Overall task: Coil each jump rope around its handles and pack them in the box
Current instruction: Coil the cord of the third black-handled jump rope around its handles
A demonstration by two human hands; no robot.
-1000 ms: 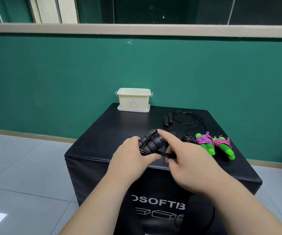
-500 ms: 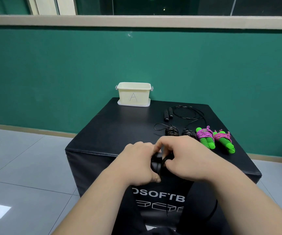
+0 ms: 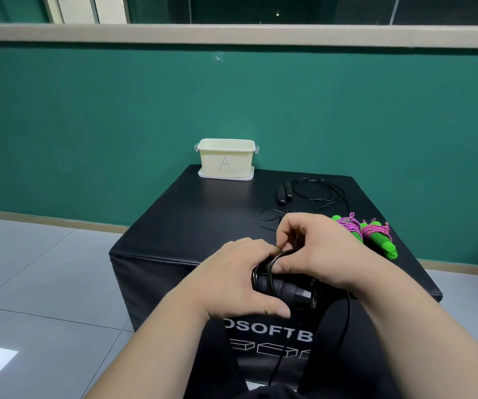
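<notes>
My left hand [image 3: 240, 279] grips the paired black handles of a black jump rope [image 3: 285, 287] at the near edge of the black block [image 3: 203, 220]. Over those handles my right hand [image 3: 315, 254] pinches a loop of the black cord, and the loose cord hangs down the block's front. Two green-handled ropes [image 3: 373, 234] wound with pink cord lie to the right. Another black rope [image 3: 285, 191] lies uncoiled farther back. The cream box [image 3: 226, 162] marked A stands at the far left corner.
A thin black cord loop [image 3: 271, 216] lies on the block just beyond my right hand. A green wall rises behind the block. Grey floor tiles [image 3: 45, 269] spread to the left.
Both hands drew the black handles toward me, from above the block to its near edge. My right hand went from a pointing finger over the bundle to pinching a cord loop on it.
</notes>
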